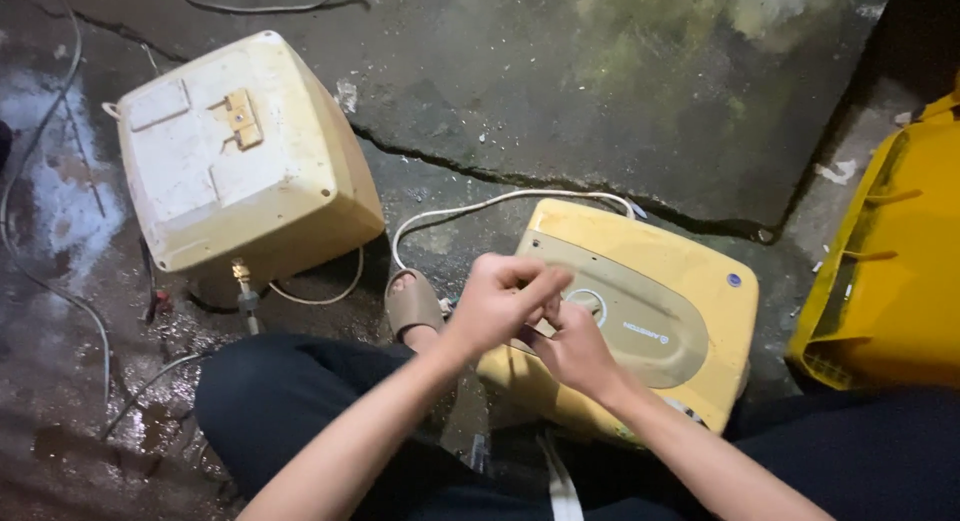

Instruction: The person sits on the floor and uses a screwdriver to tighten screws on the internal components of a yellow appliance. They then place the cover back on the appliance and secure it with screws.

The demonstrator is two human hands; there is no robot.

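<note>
Below, seen from the head camera, a person squats on a wet, cracked concrete floor [560, 91] with both hands raised over a yellow water heater [660, 301]. This heater lies on the floor just ahead of the knees, its front face up, a beige panel with a round dial [590, 303] across its middle. Left hand [500, 303]: closed into a loose fist, fingers curled in, hovering above the heater's near left corner. Right hand [575, 349]: fingers bent, lying against the panel just beside the dial, its fingertips meeting those of the left hand. The two hands are thus together, touching at the fingers; whether any small thing is pinched between them cannot be told.

A white cord [480, 209] loops from the top edge of the heater toward the left. A second water heater [235, 156], paler and dirtier, sits well apart at upper left, its back plate with a small metal bracket turned up and a brass fitting [242, 277] jutting from its lower side. One beige sandal [412, 301] shows between the two heaters. A yellow plastic bin [890, 261] stands at the right edge.
</note>
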